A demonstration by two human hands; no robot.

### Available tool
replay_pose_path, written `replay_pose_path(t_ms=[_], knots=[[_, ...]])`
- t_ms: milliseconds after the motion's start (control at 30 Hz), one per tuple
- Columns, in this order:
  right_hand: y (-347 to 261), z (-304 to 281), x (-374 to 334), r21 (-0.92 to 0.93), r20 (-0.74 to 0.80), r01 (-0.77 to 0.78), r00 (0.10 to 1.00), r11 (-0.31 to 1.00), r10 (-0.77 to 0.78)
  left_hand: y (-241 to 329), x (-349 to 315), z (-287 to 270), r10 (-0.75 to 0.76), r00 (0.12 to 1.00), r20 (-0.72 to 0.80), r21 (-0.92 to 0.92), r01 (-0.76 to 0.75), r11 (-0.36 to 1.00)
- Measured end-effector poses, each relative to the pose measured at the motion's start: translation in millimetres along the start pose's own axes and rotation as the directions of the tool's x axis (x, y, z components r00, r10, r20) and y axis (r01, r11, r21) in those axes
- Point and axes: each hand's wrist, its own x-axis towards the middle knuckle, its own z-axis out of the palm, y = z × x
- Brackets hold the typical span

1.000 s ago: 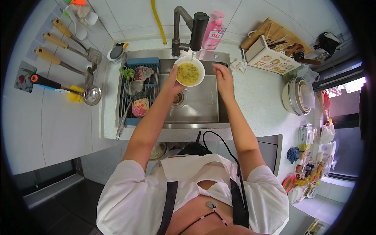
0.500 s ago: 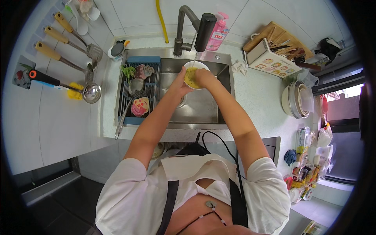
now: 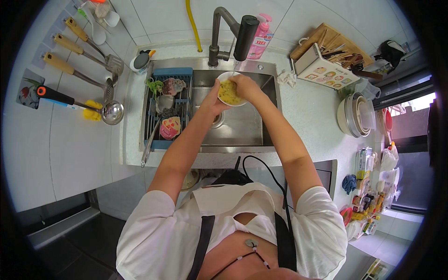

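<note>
A white bowl (image 3: 227,75) of yellowish liquid with small bits in it is tilted over the sink (image 3: 238,132), below the dark faucet (image 3: 246,37). A thin stream of water appears to fall from the faucet to the bowl. My left hand (image 3: 214,99) is closed around the bowl's left side, with its thumb up along the rim. At the upper right rim, my right hand (image 3: 246,87) is closed on the bowl; its fingertips are partly hidden.
A blue drying rack (image 3: 171,72) with a ladle and sponges fills the sink's left side. Behind the sink stands a pink pump bottle (image 3: 261,39). A utensil holder (image 3: 322,70) and stacked basins (image 3: 353,115) are on the right counter. Utensils (image 3: 77,72) hang at left.
My right hand has drawn back from inside the bowl to its upper right rim, so more of the yellowish liquid shows. My left hand keeps its hold.
</note>
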Motion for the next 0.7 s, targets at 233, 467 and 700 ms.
replay_pose_path(t_ms=[233,467,700], knots=[[7.1,27.3,4.6,-0.177,0.368,-0.073,0.92,0.982,0.135,-2.2,7.9,-6.3,-0.047,0.997,-0.063,0.025,0.049,0.998],[7.3,3.4,1.6,0.388,0.232,-0.106,0.973,0.916,0.014,-0.2,-4.6,5.9,-0.079,0.997,0.017,-0.031,0.08,0.996],[-2.0,-8.6,-7.4,0.097,0.346,0.218,0.908,0.971,-0.238,2.0,5.9,-3.5,-0.086,0.995,0.059,0.014,0.085,0.996]])
